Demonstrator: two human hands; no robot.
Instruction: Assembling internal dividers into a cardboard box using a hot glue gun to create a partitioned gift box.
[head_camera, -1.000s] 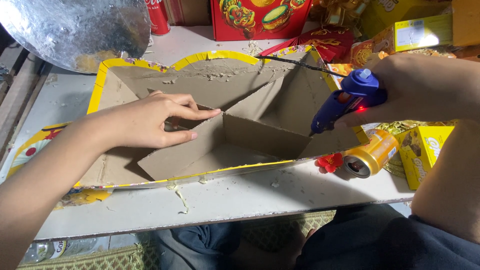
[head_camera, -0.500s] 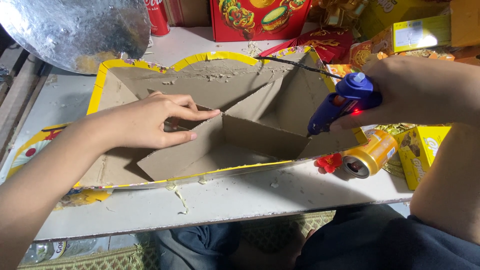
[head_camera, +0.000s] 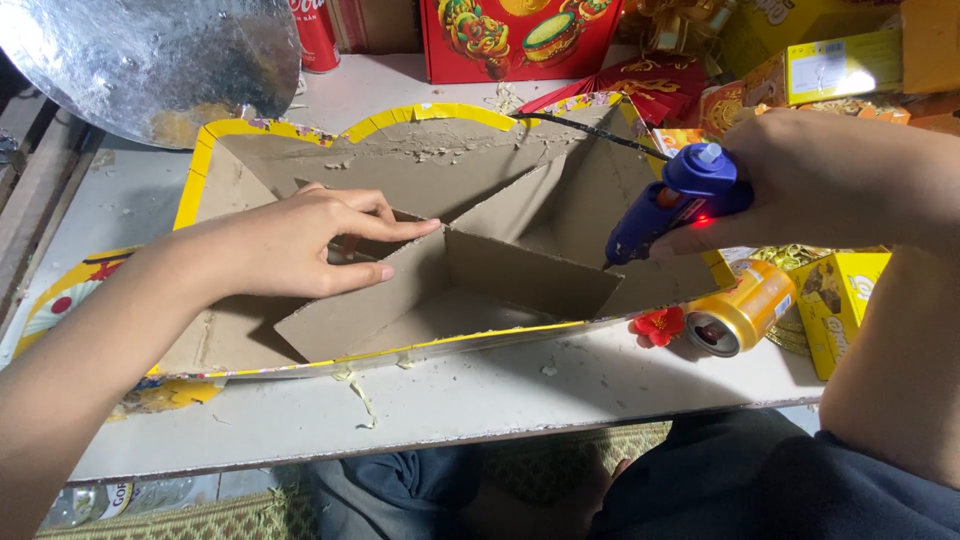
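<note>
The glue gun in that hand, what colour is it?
The glue gun is blue, held in the right hand; the head view shows it best.

right hand (head_camera: 830, 185) shifted slightly left, glue gun (head_camera: 672, 205) lowered, nozzle apparently nearer the cardboard divider (head_camera: 530, 272)

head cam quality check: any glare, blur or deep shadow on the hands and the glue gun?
Head view: sharp on the left hand and cardboard divider; the right hand is slightly soft but readable; the blue glue gun shows a small red glow; strong glare on the foil sheet; deep shadow only under the table edge.
</note>
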